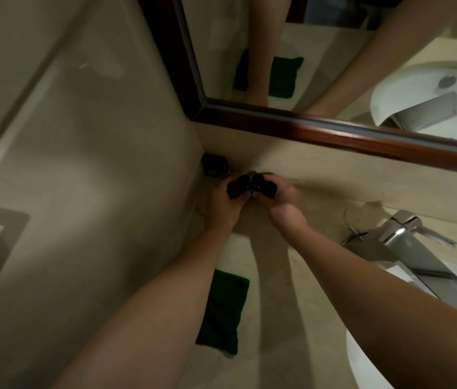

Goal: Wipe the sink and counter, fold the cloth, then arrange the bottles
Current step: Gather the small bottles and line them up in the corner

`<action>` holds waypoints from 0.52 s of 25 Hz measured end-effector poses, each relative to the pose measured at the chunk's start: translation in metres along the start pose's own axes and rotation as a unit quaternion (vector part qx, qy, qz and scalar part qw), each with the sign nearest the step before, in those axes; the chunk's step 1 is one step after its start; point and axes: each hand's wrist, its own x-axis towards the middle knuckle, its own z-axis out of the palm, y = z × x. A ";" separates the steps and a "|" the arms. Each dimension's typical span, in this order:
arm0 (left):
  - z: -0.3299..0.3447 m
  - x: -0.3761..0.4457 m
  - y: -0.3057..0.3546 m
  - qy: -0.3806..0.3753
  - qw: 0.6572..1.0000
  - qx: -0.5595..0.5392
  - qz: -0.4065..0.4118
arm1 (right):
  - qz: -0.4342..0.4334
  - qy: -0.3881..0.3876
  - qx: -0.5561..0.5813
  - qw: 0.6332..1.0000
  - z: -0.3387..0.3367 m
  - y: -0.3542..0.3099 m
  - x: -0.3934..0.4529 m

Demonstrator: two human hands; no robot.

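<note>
Both arms reach to the back left corner of the beige counter (283, 290). My left hand (223, 204) grips a small black bottle (237, 187), and my right hand (280, 199) grips a second black bottle (263, 186); the two bottles almost touch. A third dark bottle (215, 165) stands in the corner against the wall, just left of my hands. A folded green cloth (224, 307) lies flat on the counter between my forearms, partly hidden by my left arm. The white sink (390, 357) is at the lower right.
A chrome faucet (407, 242) stands right of my hands, over the sink. A wood-framed mirror (334, 130) runs above the counter and reflects the cloth, arms and sink. A beige wall closes the left side.
</note>
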 end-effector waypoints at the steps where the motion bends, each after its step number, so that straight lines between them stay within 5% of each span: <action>1: 0.001 0.002 0.001 -0.001 1.000 0.003 0.002 | 0.000 0.008 -0.007 1.000 0.000 0.000 0.002; 13: 0.011 0.007 -0.001 0.046 0.998 0.045 0.024 | -0.029 0.044 -0.005 0.999 -0.001 -0.002 -0.009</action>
